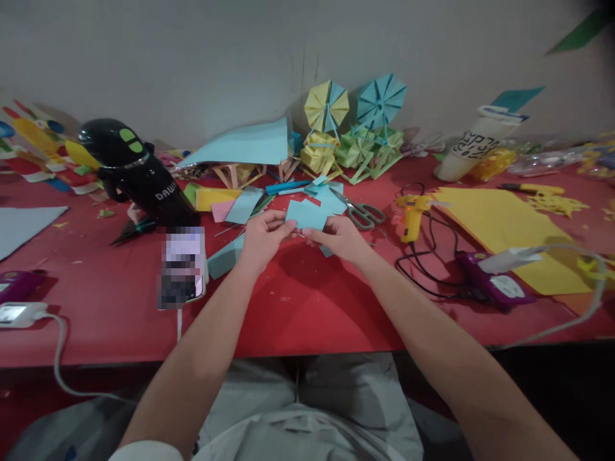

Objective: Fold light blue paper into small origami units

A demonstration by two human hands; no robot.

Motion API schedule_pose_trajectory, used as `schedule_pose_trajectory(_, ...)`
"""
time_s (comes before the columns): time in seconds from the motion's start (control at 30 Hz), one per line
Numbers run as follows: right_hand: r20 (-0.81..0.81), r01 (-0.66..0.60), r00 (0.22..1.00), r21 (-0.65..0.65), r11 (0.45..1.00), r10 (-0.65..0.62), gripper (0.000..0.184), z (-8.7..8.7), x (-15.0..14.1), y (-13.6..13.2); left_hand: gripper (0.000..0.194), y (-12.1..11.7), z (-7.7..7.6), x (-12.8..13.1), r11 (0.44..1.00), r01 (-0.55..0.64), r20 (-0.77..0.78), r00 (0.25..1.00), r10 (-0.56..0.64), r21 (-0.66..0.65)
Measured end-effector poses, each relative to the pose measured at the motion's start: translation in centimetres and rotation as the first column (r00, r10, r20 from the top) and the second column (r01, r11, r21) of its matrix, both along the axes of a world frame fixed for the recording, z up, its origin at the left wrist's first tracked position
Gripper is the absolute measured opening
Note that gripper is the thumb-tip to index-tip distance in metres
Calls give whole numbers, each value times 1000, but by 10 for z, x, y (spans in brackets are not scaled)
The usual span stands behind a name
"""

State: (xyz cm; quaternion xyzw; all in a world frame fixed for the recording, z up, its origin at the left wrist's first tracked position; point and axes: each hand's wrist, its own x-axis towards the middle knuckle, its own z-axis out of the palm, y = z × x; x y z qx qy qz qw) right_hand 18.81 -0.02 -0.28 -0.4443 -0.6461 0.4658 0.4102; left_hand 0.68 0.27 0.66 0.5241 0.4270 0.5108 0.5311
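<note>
Forearms point(199, 355), 2 hands point(262, 240), blue paper point(306, 215) (pinched)

Craft workspace, red surface point(298, 320) against a plain grey wall point(216, 57), folded-paper models point(327, 109) along its far edge, scissors point(364, 214), yellow glue gun point(412, 216), coloured paper sheets point(509, 237)

So the clearest lettering here is "DAW" in pale capitals on the side of the black bottle point(156, 182), which is over toward the table's point(307, 320) back left corner, and whatever follows the W slips round the curve so I can't read it. The white cup point(473, 144) near the back edge on the right has chunky dark letters wrapped around it, but honestly I can only pick out a "P" for sure, the rest is too warped and small. Phone point(182, 267) screen toward the left is all pixelated, so no readable text there.
</note>
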Motion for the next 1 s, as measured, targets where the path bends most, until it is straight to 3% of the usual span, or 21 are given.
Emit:
schedule_pose_trajectory(0.3,-91,115,989,-47,992,-119,50,4,-2,-1,32,-5,4,2,999,48,-78,996,-49,-26)
schedule_pose_trajectory(0.47,-75,57,995,-39,998,-60,44,3,-1,-2,36,-8,6,4,996,84,-60,995,-85,-20)
schedule_pose_trajectory(0.7,-24,52,998,31,998,-51,43,8,1,-4,31,-3,0,3,987,84,-157,986,-62,136)
schedule_pose_trajectory(1.0,-128,44,990,-80,996,-54,51,12,2,-5,30,-2,2,1,994,88,-94,992,-81,69)
